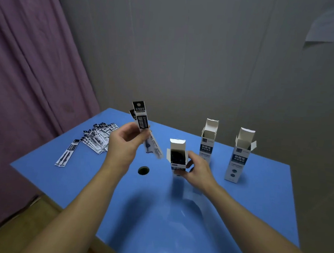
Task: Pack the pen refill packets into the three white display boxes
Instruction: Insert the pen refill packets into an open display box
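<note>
Left hand [125,141] pinches a few refill packets [142,122] mid-length, above the tabletop [256,193]. Right hand [196,168] grips the near box [176,157]. Packets probably light, thin, slippery; hold firmly near the middle.

Slim black-and-white refill packet [141,116], upper one of those held in the left hand [124,143]: large white Chinese characters on its black panel, too blurred to read with certainty.

Tall white display box with dark blue label, middle one [207,147]: two lines of white Chinese characters, illegible at this sharpness.

Matching box on the right [239,158]: same label layout, equally blurred.

Near box [176,157] gripped by the right hand [196,168]: label strip unreadable.

No numbers or brand names legible.
</note>
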{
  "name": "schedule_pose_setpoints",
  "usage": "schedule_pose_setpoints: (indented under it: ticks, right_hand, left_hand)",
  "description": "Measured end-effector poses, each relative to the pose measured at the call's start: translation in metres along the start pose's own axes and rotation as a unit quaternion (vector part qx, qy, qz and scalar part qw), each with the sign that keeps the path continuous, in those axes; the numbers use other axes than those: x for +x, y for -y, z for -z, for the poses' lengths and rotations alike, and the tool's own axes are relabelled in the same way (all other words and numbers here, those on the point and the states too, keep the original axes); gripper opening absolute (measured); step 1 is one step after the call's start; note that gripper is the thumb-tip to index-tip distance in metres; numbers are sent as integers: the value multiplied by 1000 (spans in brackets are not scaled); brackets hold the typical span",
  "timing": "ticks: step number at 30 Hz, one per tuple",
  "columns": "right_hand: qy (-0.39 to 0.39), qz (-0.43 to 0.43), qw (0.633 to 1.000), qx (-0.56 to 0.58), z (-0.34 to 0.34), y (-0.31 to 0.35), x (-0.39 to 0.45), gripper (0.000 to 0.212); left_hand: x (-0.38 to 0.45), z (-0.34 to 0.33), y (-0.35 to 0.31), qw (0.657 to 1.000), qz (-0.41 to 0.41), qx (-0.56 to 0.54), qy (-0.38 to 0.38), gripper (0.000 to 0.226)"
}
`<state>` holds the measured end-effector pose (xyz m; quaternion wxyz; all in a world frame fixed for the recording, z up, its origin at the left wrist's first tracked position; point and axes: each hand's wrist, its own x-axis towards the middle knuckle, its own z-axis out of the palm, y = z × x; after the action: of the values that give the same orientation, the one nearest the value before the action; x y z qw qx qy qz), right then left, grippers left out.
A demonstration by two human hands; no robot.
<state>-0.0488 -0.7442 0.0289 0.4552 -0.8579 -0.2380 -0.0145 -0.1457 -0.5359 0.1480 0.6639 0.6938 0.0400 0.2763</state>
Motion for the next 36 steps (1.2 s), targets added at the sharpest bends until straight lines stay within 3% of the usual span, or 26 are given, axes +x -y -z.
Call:
schedule_pose_setpoints:
  ticks: [5, 9, 12, 17, 28, 36]
  right_hand:
    - [2, 18, 1000, -1, 0, 5, 7, 52]
    - [8, 47, 999, -17, -2, 13, 12, 53]
    - [14, 64, 998, -23, -5, 16, 15, 49]
    - [15, 72, 997, -12, -5, 20, 18, 50]
    - [14, 61, 998, 2, -9, 25, 14, 60]
    - [28, 45, 999, 7, -16, 21, 16, 49]
  left_hand:
    - [-2, -12, -27, 997, -56, -38, 33, 4]
    - [2, -25, -30, 996, -79, -29, 42, 15]
    - [6, -33, -26, 996, -80, -20, 42, 4]
    - [10, -42, -20, 997, -68, -35, 6, 22]
    - [12, -34, -1, 999, -22, -24, -43, 13]
    - [12, -28, 2, 997, -30, 26, -65, 19]
